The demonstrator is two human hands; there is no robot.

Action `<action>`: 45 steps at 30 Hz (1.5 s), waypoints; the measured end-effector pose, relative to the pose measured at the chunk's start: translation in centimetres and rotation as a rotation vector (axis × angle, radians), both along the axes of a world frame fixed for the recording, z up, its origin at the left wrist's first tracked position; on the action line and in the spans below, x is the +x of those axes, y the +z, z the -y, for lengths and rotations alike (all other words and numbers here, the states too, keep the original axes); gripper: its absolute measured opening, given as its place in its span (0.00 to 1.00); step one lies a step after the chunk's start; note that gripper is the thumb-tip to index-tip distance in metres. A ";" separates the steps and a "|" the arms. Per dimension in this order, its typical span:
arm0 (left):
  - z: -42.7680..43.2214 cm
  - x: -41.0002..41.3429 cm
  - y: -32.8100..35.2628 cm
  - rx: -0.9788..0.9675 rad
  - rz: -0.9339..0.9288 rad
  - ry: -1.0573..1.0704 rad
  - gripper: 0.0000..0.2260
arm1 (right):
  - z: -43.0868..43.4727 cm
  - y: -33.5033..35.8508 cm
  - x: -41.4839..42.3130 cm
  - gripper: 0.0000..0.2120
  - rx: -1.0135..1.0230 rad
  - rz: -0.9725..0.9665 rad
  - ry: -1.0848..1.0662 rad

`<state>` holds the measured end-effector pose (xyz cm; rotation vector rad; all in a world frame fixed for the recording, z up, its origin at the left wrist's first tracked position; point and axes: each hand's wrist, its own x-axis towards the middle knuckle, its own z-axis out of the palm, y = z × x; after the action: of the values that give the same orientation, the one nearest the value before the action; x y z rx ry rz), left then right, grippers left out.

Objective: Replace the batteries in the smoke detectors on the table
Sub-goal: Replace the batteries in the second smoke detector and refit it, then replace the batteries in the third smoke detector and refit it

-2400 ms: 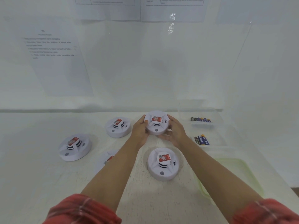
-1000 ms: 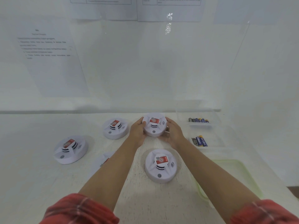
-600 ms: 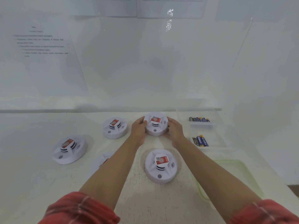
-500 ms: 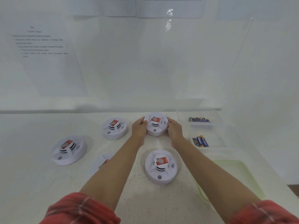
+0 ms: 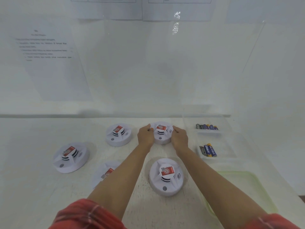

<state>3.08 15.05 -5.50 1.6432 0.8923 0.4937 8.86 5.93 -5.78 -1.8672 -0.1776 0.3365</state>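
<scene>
Smoke detector (image 5: 161,136) still between left hand (image 5: 145,138), right hand (image 5: 180,140).

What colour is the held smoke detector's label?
Red label on the smoke detector; head view.

Both hands (image 5: 162,138) grip the far smoke detector (image 5: 162,133) on the table (image 5: 33,187)

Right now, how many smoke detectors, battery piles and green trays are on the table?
Smoke detectors: 5 (one partly hidden)
Battery piles: 2
Green tray: 1
Total: 8
</scene>
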 end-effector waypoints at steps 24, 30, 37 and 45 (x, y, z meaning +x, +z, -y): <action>-8.5 -11.6 3.1 0.332 -0.046 0.135 0.16 | -7.1 5.3 -7.9 0.18 -0.317 0.311 0.587; -11.5 -13.7 2.4 0.323 -0.156 -0.058 0.19 | -10.4 4.0 -9.7 0.20 -0.419 0.259 0.496; -12.3 -13.3 2.4 0.310 -0.201 -0.296 0.22 | -11.4 3.0 -10.9 0.22 -0.451 0.153 0.355; -12.1 -12.2 2.4 0.289 -0.109 -0.359 0.06 | -11.6 3.1 -10.7 0.13 -0.378 0.177 0.341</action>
<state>-9.11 27.11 -3.11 2.0597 0.6020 0.2935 -1.86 17.53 -2.67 -2.2431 -0.5914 0.4622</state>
